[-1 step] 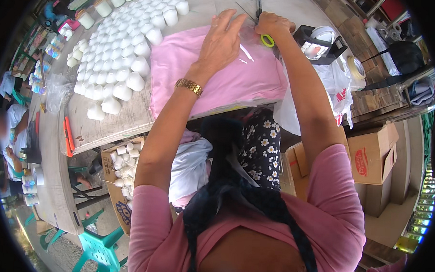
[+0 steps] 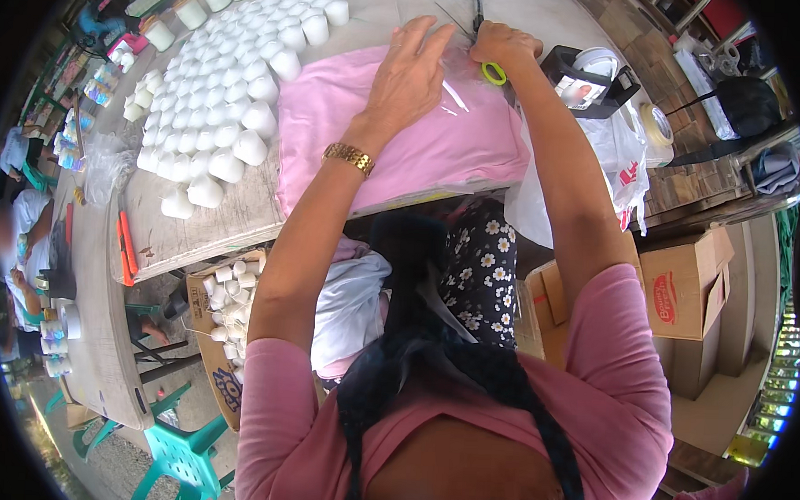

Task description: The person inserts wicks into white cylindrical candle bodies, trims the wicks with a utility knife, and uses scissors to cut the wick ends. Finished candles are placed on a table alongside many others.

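My left hand [image 2: 410, 78] reaches over a pink cloth [image 2: 334, 115] spread on the table, its fingers stretched out and slightly apart. A gold bracelet [image 2: 349, 157] circles that wrist. Beside the cloth's far right corner, my right hand [image 2: 508, 47] is closed; what it grips is hidden by the fingers. A slim black-handled tool [image 2: 478, 13] stands out just beyond it, and a yellow-green loop handle [image 2: 493, 73] shows under the wrist. Thin white strips [image 2: 456, 96] lie on the cloth between my hands, near some clear plastic [image 2: 461, 69].
Rows of white cup-shaped pieces [image 2: 213, 111] cover the table to the left. An orange-handled tool [image 2: 126, 247] lies at the table's left end. On the right stand a black holder [image 2: 618, 97] and a white plastic bag [image 2: 602, 147]. A box of white pieces [image 2: 230, 310] sits below.
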